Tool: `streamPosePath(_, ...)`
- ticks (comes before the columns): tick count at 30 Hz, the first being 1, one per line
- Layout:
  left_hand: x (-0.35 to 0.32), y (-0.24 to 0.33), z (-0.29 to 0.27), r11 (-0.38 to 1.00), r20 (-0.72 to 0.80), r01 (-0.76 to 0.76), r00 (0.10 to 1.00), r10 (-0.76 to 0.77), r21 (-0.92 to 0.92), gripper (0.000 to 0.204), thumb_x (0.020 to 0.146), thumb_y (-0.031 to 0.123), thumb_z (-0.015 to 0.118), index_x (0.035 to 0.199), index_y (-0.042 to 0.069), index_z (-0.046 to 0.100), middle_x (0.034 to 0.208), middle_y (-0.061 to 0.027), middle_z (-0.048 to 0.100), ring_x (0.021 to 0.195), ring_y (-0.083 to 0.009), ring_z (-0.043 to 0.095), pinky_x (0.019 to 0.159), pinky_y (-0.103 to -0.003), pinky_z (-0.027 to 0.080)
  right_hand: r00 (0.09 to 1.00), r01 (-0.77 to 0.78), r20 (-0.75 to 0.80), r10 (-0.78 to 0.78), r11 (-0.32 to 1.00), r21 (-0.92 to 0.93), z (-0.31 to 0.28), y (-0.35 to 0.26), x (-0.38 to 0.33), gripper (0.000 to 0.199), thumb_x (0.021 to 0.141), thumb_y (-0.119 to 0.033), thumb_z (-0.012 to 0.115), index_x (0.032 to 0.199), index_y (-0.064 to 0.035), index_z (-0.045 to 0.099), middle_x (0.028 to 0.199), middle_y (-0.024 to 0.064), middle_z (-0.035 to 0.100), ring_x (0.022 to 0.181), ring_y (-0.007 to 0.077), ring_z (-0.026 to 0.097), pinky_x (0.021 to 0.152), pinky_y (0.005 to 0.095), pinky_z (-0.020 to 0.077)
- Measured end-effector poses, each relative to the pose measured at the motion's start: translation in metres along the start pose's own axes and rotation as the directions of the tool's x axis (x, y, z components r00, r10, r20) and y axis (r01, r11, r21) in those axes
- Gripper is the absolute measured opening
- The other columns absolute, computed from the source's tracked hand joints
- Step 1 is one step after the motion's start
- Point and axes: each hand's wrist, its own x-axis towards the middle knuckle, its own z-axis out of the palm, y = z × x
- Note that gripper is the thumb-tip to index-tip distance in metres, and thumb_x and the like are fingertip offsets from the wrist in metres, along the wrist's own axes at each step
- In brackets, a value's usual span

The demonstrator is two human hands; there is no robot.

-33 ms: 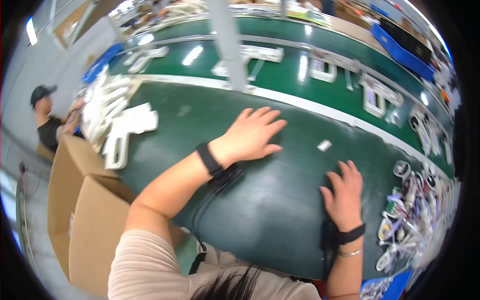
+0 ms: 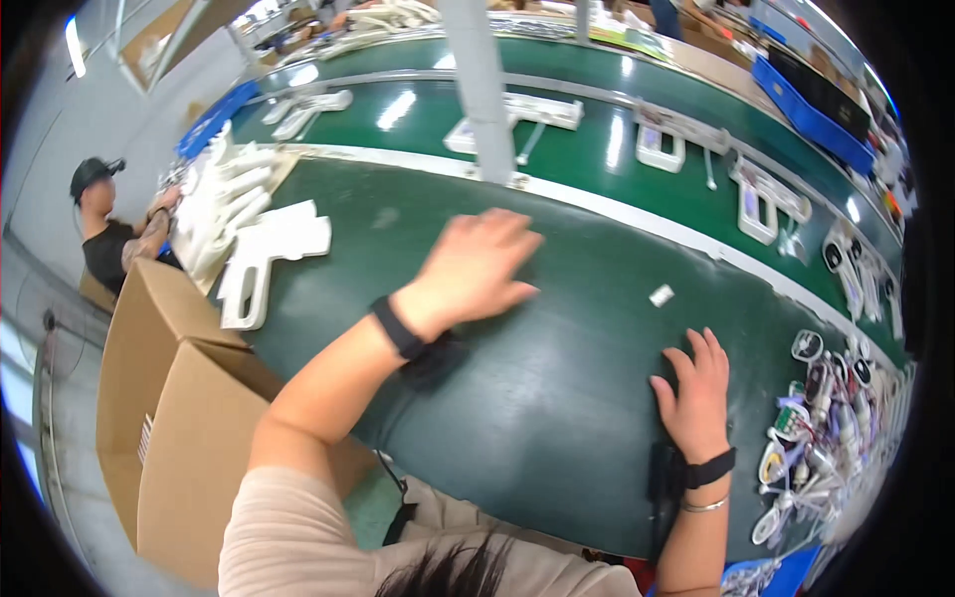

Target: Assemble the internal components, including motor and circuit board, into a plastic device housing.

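Left hand: bare left hand [image 2: 476, 264], palm down over the far-middle of the dark-green smooth tabletop [image 2: 557, 418]; fingers loosely spread, thumb off to the side, nothing seen in it. Can't tell if it touches the surface.
Right hand: bare right hand [image 2: 698, 393], on the right and nearer than the left one; fingers part-bent, thumb well apart, nothing seen in it. Contact underneath: can't tell.
Small piece: small white flat rectangular piece [image 2: 662, 295], lying on the tabletop just far of the right hand, touching neither hand.
Piece axis: looks near-left to far-right, only a bit longer than wide; no clear front end.
Piece handling: probably very light, material unclear; likely skids on the smooth top. Best pinched by opposite edges, thumb and fingertip.
Housing: white plastic pistol-shaped housing [image 2: 288, 229], far left on the tabletop, left of the left hand and apart from it.
Housing axis: broad head runs roughly left-right, its end facing right; slotted loop grip points near and slightly left.
Housing handling: should be light, stiff, a bit slick; thin edges could crack if dropped. Loop grip is the obvious hold.
Right edge: jumbled pile of mixed small parts [image 2: 821, 428], right of the right hand.
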Motion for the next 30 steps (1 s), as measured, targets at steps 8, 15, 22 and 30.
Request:
streamPosePath(8, -0.216, -0.149, -0.113, 0.272, 0.077, 0.725, 0.29, -0.954, 0.633, 0.072, 0.071, 0.047, 0.075, 0.124, 0.003, 0.054, 0.118, -0.0168, 0.061, 0.118, -0.0338, 0.053, 0.092, -0.055, 0.043, 0.998, 0.018, 0.061, -0.027, 0.989, 0.147, 0.01, -0.013, 0.007, 0.035, 0.077, -0.011, 0.071, 0.108, -0.0022, 0.058, 0.123, 0.0203, 0.053, 0.114, 0.038, 0.051, 0.097, 0.0427, 0.0428)
streamPosePath(15, -0.267, -0.11, -0.069, 0.315, -0.059, 0.678, 0.467, -0.882, 0.664, 0.028, 0.076, 0.023, 0.066, 0.093, 0.001, 0.063, 0.088, -0.0116, 0.068, 0.088, -0.032, 0.062, 0.08, -0.046, 0.047, 0.998, 0.018, 0.055, -0.029, 0.979, 0.202, 0.016, -0.018, 0.006, 0.033, 0.079, -0.012, 0.069, 0.109, -0.0028, 0.059, 0.123, 0.0197, 0.053, 0.115, 0.0375, 0.051, 0.098, 0.0415, 0.0426)
streamPosePath(22, -0.147, 0.09, -0.042, 0.933, 0.081, 0.344, 0.932, -0.353, 0.108, 0.042, 0.074, 0.034, 0.073, 0.094, -0.001, 0.062, 0.072, -0.0142, 0.063, 0.075, -0.0327, 0.057, 0.066, -0.041, 0.047, 0.995, 0.072, 0.05, -0.08, 0.987, 0.144, 0.001, -0.017, -0.003, 0.031, 0.083, -0.025, 0.064, 0.105, -0.0031, 0.064, 0.122, 0.0211, 0.057, 0.114, 0.0376, 0.053, 0.097, 0.0451, 0.0437)
streamPosePath(30, -0.073, 0.155, -0.021, 0.973, 0.21, 0.225, 0.95, -0.231, 0.056, 0.037, 0.078, 0.04, 0.069, 0.082, 0.003, 0.064, 0.066, -0.0143, 0.063, 0.07, -0.0332, 0.057, 0.058, -0.043, 0.047, 0.994, 0.076, -0.097, -0.048, 0.946, 0.315, -0.064, -0.004, -0.098, 0.021, 0.084, -0.022, 0.065, 0.098, -0.0065, 0.063, 0.097, 0.0104, 0.063, 0.097, 0.029, 0.059, 0.087, 0.0399, 0.0463)
